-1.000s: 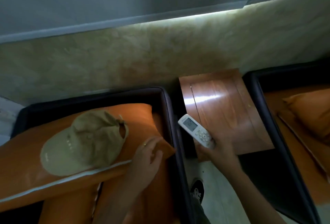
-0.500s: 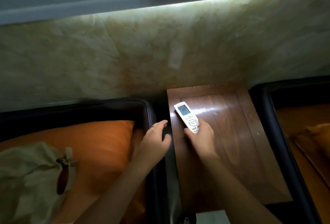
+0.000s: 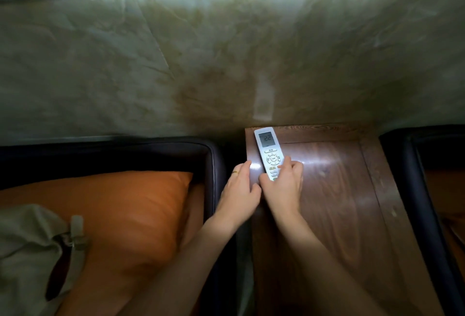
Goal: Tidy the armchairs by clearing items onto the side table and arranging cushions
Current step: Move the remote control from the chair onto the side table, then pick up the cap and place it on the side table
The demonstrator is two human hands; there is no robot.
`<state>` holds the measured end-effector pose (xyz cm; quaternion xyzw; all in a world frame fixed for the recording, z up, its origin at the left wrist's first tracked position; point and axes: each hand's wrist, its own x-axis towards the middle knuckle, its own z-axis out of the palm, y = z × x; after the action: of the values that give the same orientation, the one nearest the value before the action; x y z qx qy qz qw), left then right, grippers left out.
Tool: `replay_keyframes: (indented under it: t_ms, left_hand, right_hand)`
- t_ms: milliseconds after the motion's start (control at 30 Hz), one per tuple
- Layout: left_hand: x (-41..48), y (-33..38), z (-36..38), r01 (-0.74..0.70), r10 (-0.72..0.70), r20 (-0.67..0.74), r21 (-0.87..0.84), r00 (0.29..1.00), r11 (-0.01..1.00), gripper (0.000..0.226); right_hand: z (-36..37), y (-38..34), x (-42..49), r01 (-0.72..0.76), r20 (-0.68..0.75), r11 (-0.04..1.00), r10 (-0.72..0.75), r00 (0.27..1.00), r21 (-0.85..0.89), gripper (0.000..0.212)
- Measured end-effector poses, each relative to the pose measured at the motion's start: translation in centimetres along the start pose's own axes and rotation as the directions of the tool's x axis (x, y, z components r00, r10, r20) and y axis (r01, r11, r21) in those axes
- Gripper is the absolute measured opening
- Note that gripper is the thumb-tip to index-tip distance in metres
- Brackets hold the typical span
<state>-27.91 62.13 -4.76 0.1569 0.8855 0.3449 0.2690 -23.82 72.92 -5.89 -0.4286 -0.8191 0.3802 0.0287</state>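
The remote [image 3: 268,152] lies flat on the side table's tabletop [image 3: 339,202], in its far left corner. Its long axis runs near to far, with the display end almost at the marbled wall [image 3: 226,51] and the button end towards the person. The right hand [image 3: 283,184] grips that near end: thumb on the left edge, curled fingers [image 3: 293,167] over the buttons. The left hand [image 3: 240,189] sits just beside it, fingers nearly straight and relaxed, touching the tabletop's left edge and holding nothing.

The remote looks placed, so what is left here is likely only to let go. It extends straight ahead of the right fingers, so drawing that hand back towards the near side should leave it undisturbed.

The cap [image 3: 30,252] sits on the orange cushion [image 3: 130,205] in the left armchair [image 3: 214,159], at the near left and well apart from both hands. The left hand is nearer to it and seems the better choice for that reach.
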Motion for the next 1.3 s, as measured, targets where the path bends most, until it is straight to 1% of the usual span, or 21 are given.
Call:
replay_keyframes:
  t_ms: [67, 167, 367, 567, 667, 767, 833, 900, 967, 1000, 1067, 1133, 1200, 1300]
  left_hand:
    - [0.4, -0.4, 0.1, 0.011, -0.011, -0.007, -0.032, 1.000, 0.999, 0.059]
    - [0.9, -0.6, 0.5, 0.036, -0.038, -0.013, -0.121, 0.999, 0.992, 0.058]
    - [1.4, -1.5, 1.0, 0.084, -0.084, 0.007, -0.207, 0.996, 0.975, 0.062]
    - [1.0, -1.2, 1.1, 0.130, -0.128, 0.026, -0.275, 0.991, 0.953, 0.063]
    - [0.6, -1.9, 1.4, 0.106, -0.102, 0.029, -0.283, 0.994, 0.953, 0.062]
    - [-0.5, -2.2, 0.9, 0.094, -0.083, 0.048, -0.283, 0.995, 0.955, 0.061]
    - [-2.0, -1.9, 0.4, 0.066, -0.061, 0.027, -0.273, 0.998, 0.960, 0.060]
    - [-4.4, -1.9, -0.6, 0.018, -0.021, -0.012, -0.239, 1.000, 0.971, 0.058]
    - [-7.3, -2.1, -1.2, -0.027, 0.024, -0.018, -0.222, 1.000, 0.975, 0.054]
    - [-9.2, -2.2, -1.9, -0.039, 0.038, -0.009, -0.215, 0.999, 0.976, 0.052]
    - [-13.3, -2.4, -3.3, -0.077, 0.081, 0.012, -0.202, 0.997, 0.976, 0.047]
    - [-17.4, -2.5, -4.8, -0.137, 0.140, -0.001, -0.206, 0.990, 0.969, 0.040]
    - [-21.0, -2.8, -6.7, -0.172, 0.167, -0.039, -0.206, 0.985, 0.963, 0.038]
    - [-25.6, -4.0, -10.6, -0.174, 0.143, -0.148, -0.227, 0.979, 0.958, 0.044]
  right_hand:
    - [0.1, -0.3, 0.1, -0.001, 0.007, 0.999, 0.001, 1.000, -0.036, 0.056]
    - [0.0, -0.2, 0.4, 0.028, 0.006, 0.986, -0.027, 1.000, -0.167, 0.057]
    - [0.0, 0.1, 0.8, 0.040, 0.030, 0.986, -0.036, 0.999, -0.165, 0.063]
    - [0.3, 0.4, 1.1, 0.075, 0.063, 0.988, -0.067, 0.996, -0.135, 0.066]
    - [0.3, 0.6, 0.8, 0.091, 0.074, 0.990, -0.083, 0.994, -0.111, 0.064]
    - [0.1, 0.8, 0.1, 0.072, 0.100, 0.994, -0.063, 0.993, -0.085, 0.063]
    - [-0.6, 1.3, -1.1, 0.049, 0.101, 0.998, -0.045, 0.994, -0.041, 0.063]
    - [-1.7, 1.7, -3.2, 0.001, 0.067, 0.999, -0.004, 0.998, 0.035, 0.059]
    - [-2.7, 2.5, -5.4, -0.037, 0.031, 0.992, 0.033, 0.999, 0.125, 0.049]
    - [-3.2, 2.5, -6.7, -0.029, 0.022, 0.989, 0.026, 0.999, 0.145, 0.043]
    - [-3.9, 2.1, -9.3, 0.010, 0.046, 0.989, -0.017, 0.999, 0.145, 0.034]
    - [-4.2, 1.0, -11.8, 0.051, 0.124, 0.983, -0.074, 0.990, 0.176, 0.031]
    - [-4.3, -0.9, -14.0, 0.127, 0.181, 0.972, -0.164, 0.970, 0.199, 0.029]
    - [-4.2, -5.1, -16.9, 0.292, 0.193, 0.934, -0.332, 0.923, 0.205, 0.027]
